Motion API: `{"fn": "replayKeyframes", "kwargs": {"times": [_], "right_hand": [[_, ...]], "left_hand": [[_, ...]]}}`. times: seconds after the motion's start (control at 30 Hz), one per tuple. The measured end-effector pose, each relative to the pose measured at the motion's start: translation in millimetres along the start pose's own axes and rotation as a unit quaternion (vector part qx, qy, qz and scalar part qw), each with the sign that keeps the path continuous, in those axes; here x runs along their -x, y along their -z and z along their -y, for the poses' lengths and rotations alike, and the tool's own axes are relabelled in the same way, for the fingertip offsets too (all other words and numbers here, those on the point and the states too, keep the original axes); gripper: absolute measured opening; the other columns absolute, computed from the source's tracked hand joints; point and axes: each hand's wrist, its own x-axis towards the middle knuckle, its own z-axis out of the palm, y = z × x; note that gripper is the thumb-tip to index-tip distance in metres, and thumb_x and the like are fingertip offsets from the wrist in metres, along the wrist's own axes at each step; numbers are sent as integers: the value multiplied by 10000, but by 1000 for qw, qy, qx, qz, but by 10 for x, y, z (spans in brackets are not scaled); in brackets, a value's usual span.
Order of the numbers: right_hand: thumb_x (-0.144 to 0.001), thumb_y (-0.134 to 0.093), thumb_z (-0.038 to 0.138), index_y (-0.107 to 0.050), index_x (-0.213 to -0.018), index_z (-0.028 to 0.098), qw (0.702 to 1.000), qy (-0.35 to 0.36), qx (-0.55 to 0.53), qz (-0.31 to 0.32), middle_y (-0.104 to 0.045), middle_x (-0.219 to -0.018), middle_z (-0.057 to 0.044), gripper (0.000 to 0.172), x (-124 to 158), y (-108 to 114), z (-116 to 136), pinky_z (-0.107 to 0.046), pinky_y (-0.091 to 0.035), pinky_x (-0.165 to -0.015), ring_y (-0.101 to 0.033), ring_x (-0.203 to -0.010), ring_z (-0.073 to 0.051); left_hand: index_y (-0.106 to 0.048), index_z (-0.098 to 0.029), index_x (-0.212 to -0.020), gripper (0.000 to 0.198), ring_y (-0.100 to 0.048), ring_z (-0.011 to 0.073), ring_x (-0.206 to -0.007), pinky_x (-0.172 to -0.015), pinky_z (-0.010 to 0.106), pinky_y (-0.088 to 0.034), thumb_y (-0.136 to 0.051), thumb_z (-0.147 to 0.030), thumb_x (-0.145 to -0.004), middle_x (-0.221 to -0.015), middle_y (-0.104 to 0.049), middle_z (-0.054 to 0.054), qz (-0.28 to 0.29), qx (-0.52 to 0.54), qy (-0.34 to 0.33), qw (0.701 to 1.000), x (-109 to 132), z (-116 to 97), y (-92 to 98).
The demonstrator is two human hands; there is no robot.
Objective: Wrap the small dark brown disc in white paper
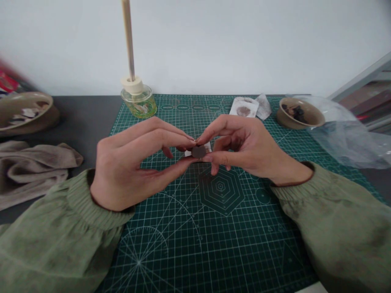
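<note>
Between the fingertips of both hands is a small round dark brown disc (198, 152), its flat face toward me. My left hand (137, 162) pinches it from the left, thumb below and fingers above. From the other side, my right hand (238, 142) grips its upper and lower edge with forefinger and thumb; the other fingers curl underneath. Just behind the disc shows a bit of whitish material (208, 146), mostly hidden by the fingers. Both hands are above the green cutting mat (177, 252).
A reed diffuser (139, 99) stands at the back left. Left of it are a brown bowl (50, 118) with scraps and a crumpled cloth (33, 162). At the back right lie a white square packet (244, 106), a bowl (287, 120) with dark bits, and clear plastic (345, 134).
</note>
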Motion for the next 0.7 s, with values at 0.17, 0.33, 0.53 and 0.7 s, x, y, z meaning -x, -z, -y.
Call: {"fn": "replayKeyframes", "kwargs": {"times": [0.17,0.33,0.53,0.7], "right_hand": [[-953,-1150,330,-911,-1236,199,999,10,30,-15,-904,-901,-7,393,30,-8,5,-245,-613,-566,-876,-725,-183],[-981,-1056,351,-886,-1123,238,966,37,247,-69,-860,-862,7,249,34,23,15,-324,-540,-614,-759,-693,-182],[-1035,-864,267,-922,-1131,154,875,69,479,-4,-877,-1084,-98,159,16,103,-71,-375,-483,-799,-723,-865,-222],[-1055,-878,277,-922,-1162,147,866,64,496,-9,-858,-1101,-87,174,25,112,-100,-370,-448,-821,-670,-832,-201]], "left_hand": [[-831,-355,-1318,116,-917,234,-1038,-837,410,-827,-884,-318,-1222,-1296,-944,24,11,2,14,1000,1,66,-40],[-848,-341,-1440,230,-943,321,-1187,-1066,521,-848,-832,-410,-1221,-1401,-935,75,78,5,32,996,41,245,-115],[-890,-370,-1498,306,-880,399,-1512,-1351,628,-741,-720,-447,-1255,-1652,-882,60,174,13,33,984,167,410,-188],[-930,-377,-1471,344,-887,387,-1501,-1371,586,-721,-701,-517,-1256,-1642,-889,34,179,12,60,982,166,396,-205]]}}
